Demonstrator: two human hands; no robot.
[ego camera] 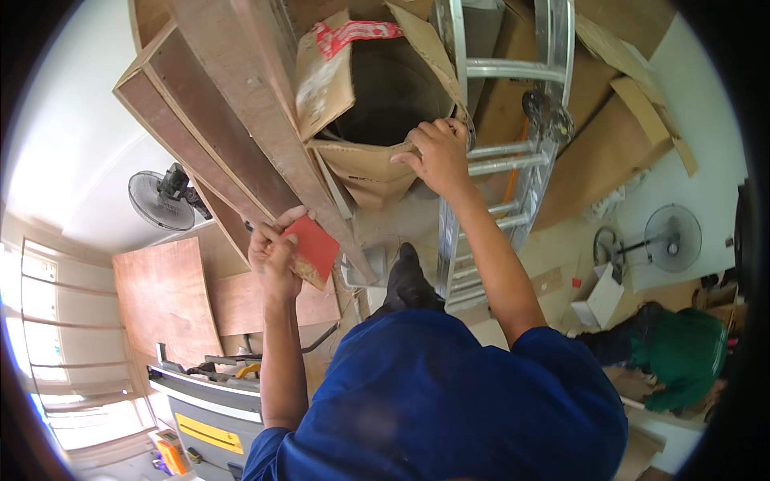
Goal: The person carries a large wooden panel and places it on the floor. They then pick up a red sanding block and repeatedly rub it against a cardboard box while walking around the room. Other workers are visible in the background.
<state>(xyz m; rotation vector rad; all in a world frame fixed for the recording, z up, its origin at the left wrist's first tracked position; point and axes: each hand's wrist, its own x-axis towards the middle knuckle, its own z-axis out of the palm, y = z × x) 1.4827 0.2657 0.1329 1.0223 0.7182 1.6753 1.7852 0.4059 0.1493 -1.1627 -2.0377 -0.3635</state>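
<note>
My left hand [274,255] pinches a small flat red piece [316,246], perhaps sandpaper, worn tan along its lower edge. It is beside a long wooden board [258,96] that leans up and away from me. My right hand [441,153] curls over the near right corner of an open cardboard box [370,171], close against the rail of an aluminium folding ladder [496,162]. Inside the box is a dark round hollow [391,90]. The box's flaps stand up, and red printed tape [358,33] clings to the far one.
Wooden frames [198,120] stand at left, with a fan [162,198] beyond. Plywood sheets [165,294] and a table saw [210,415] are lower left. Flattened cardboard [601,150] leans behind the ladder. Another fan [672,237] and a person in green [686,355] are at right.
</note>
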